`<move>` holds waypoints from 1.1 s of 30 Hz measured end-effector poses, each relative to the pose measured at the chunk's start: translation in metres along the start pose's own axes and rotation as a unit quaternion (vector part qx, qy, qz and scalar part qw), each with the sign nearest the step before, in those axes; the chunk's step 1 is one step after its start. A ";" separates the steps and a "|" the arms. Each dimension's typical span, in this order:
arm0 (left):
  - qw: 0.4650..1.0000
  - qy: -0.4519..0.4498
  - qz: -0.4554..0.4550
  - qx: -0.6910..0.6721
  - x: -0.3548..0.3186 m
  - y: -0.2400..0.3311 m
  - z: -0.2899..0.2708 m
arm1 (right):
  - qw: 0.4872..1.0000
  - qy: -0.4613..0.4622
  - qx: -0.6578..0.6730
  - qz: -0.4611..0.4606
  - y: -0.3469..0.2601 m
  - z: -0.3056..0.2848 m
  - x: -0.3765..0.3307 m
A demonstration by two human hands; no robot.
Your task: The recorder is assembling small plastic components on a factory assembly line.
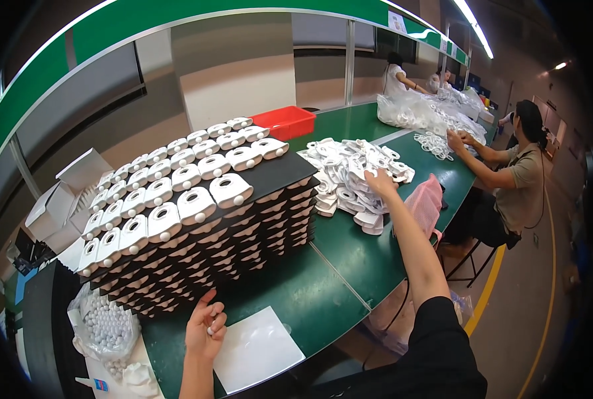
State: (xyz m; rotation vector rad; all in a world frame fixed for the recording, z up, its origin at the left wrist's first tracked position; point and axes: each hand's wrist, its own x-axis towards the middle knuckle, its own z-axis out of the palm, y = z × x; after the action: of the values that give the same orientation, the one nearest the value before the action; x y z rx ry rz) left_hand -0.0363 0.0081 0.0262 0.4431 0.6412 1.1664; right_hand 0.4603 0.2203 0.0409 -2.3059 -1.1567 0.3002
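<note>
My left hand [205, 326] is at the front of the table, its fingers curled around a small white ball [210, 330] and the index finger raised. It is just in front of a tall stack of black boards [290, 174]. Rows of white plastic parts [197, 203], each with a round hole and a white ball at its front edge, lie on the top board. My right hand [381, 183] reaches over a heap of loose white plastic parts [340, 166], touching its right side. Its fingers look apart, though the fingertips are partly lost among the parts.
A clear bag of white balls [107, 326] stands at the lower left, near a small glue bottle [94, 384]. White paper [256, 352] lies beside my left hand. Behind the stack is a red bin [286, 122]. A co-worker [519, 166] sits at the right; pink cloth [423, 206] is near my right forearm.
</note>
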 end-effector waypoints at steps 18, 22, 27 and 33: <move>0.997 0.017 0.050 0.052 -0.003 -0.004 -0.001 | 0.949 0.179 -0.064 -0.253 -0.013 -0.017 -0.110; 0.998 0.003 0.049 0.028 -0.005 -0.003 0.006 | 0.973 0.085 -0.124 -0.175 -0.018 -0.031 -0.111; 0.998 -0.023 0.053 0.031 -0.006 -0.003 0.012 | 0.976 0.082 -0.071 -0.187 -0.016 -0.042 -0.117; 0.995 0.004 0.076 0.071 -0.006 -0.003 0.000 | 0.893 0.091 0.052 -0.438 -0.021 -0.027 -0.171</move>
State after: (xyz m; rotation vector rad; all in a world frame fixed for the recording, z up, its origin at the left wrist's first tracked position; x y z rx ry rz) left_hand -0.0355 0.0009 0.0256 0.6165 0.7097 1.2723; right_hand 0.3531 0.0853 0.0680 -1.4643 -1.8637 -0.1889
